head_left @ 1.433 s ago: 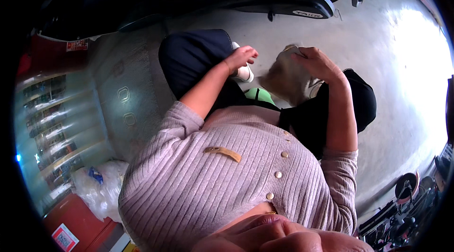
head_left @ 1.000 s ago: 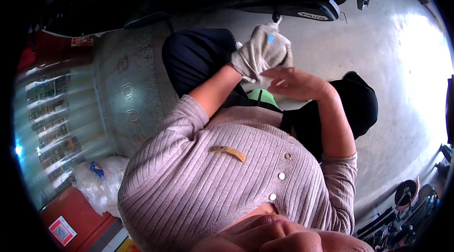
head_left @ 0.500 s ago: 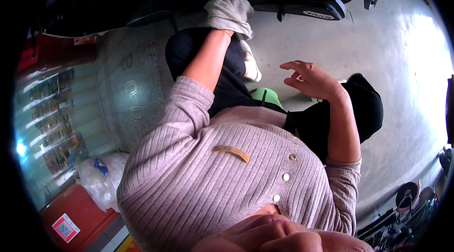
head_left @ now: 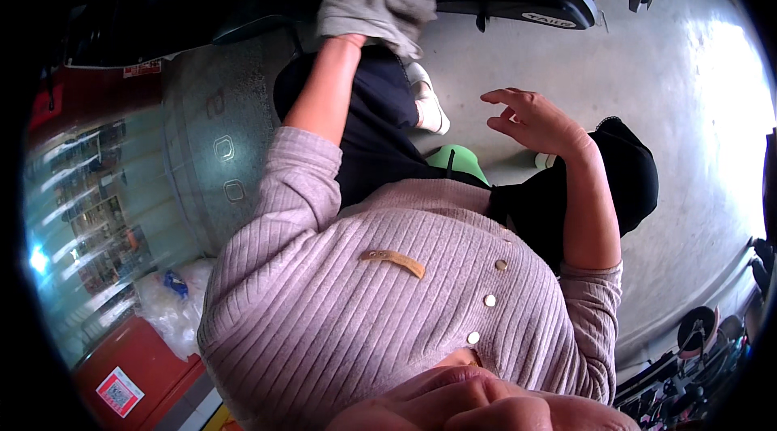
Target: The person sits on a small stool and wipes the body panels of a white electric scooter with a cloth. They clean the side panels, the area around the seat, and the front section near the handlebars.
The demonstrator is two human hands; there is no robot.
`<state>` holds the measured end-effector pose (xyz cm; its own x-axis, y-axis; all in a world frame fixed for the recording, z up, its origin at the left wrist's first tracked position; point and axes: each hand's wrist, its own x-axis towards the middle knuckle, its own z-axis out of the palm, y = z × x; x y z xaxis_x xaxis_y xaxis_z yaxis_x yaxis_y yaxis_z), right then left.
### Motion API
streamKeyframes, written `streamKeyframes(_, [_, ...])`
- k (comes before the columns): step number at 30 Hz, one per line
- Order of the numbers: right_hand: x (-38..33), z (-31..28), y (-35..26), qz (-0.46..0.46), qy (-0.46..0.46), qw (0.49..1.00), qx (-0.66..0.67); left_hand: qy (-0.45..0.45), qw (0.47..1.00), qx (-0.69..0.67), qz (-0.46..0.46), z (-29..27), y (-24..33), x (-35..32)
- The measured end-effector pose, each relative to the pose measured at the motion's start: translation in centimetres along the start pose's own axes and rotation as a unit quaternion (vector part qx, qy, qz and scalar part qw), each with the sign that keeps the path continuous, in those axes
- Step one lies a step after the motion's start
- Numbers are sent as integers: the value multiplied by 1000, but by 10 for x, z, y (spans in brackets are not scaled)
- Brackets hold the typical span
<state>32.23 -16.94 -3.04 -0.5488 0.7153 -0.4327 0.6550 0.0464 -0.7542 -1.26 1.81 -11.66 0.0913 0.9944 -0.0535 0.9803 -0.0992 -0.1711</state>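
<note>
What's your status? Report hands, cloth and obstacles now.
Left hand mostly hidden in grey cloth. Right hand bare, empty, raised. Cloth beside vehicle, contact unclear. Left trouser leg close to cloth.

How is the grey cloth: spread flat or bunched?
Bunched: the grey cloth lies in folds over the left hand, covering its fingers, with a loose part to the right.

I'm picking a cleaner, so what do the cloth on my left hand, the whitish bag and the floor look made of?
Cloth: matte fabric, perhaps cotton; it drapes in loose folds. Bag: likely thin, shiny plastic; its crinkles catch light. Floor: possibly smooth concrete, slightly glossy; it's grey with bright reflections.
</note>
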Motion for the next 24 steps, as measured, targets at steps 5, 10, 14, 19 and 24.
streamKeyframes(5, [-2, 3, -7, -26, 25, 999, -13, -18, 996, 82, 22, -15, -5, -1])
streamKeyframes(10, [-1, 5, -9, -27, 15, 999, -26, 14, 999, 13, 37, -9, 40, -9])
streamKeyframes(14, [-1, 8, 0, -17, 31, 999, -3, -4, 997, -22, 78, -10, 84, -8])
streamKeyframes(19, [8, -2, -2, 20, -9, 1000, -3, 47, 818, -559, 125, 70, 58, 16])
streamKeyframes(24, [3, 0, 5, 32, 5, 999, 3, 104, 985, -42, 134, 34, 2, 24])
